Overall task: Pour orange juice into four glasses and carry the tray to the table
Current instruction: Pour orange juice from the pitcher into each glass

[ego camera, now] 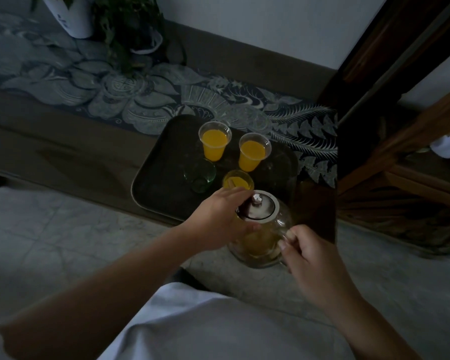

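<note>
A glass jug (260,237) with orange juice in its lower part is held over the near edge of a dark tray (151,188), tipped toward the glasses. The right hand (313,258) curls its fingers around the jug's handle. The left hand (220,216) lies against the jug's side by the metal lid (257,209), fingers curved along the glass.

On the tray stand four glasses. The two far ones, the left far glass (215,141) and the right far glass (253,152), are nearly full of juice. The near right glass (238,180), just beyond the jug's lip, holds some juice. The near left glass (200,175), greenish, looks empty.

The tray rests on a low wooden ledge (63,157) with a patterned cloth (102,89) behind it. A potted plant (130,29) stands at the back. A white garment (205,328) fills the bottom of the view.
</note>
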Demonstrator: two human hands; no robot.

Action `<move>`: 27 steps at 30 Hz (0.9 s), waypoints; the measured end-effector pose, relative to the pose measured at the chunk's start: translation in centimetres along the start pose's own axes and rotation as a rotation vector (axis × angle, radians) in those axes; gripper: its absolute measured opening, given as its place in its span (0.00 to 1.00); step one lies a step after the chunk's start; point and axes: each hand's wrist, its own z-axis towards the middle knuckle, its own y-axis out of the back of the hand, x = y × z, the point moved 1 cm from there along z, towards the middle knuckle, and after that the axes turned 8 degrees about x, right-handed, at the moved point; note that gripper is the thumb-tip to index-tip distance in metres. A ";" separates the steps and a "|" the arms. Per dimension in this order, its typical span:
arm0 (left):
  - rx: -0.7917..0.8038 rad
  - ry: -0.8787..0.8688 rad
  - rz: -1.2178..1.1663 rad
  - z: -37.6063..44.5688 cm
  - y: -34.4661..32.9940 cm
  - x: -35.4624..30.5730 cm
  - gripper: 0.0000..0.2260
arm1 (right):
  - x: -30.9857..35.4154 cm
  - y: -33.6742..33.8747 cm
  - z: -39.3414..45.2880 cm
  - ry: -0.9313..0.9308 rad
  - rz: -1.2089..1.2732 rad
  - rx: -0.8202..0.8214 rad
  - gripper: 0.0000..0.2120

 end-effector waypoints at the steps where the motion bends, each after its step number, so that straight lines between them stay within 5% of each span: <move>1: 0.004 -0.003 0.003 -0.1 0.4 0.2 0.27 | 0.4 -0.2 0.1 0.000 0.000 -0.001 0.10; 17: 0.177 -0.153 -0.168 -0.2 6.2 7.9 0.22 | 8.1 -5.3 3.3 -0.240 0.077 -0.120 0.03; 27: 0.261 -0.172 -0.311 0.4 7.2 11.0 0.16 | 11.2 -6.8 5.3 -0.365 -0.012 -0.227 0.08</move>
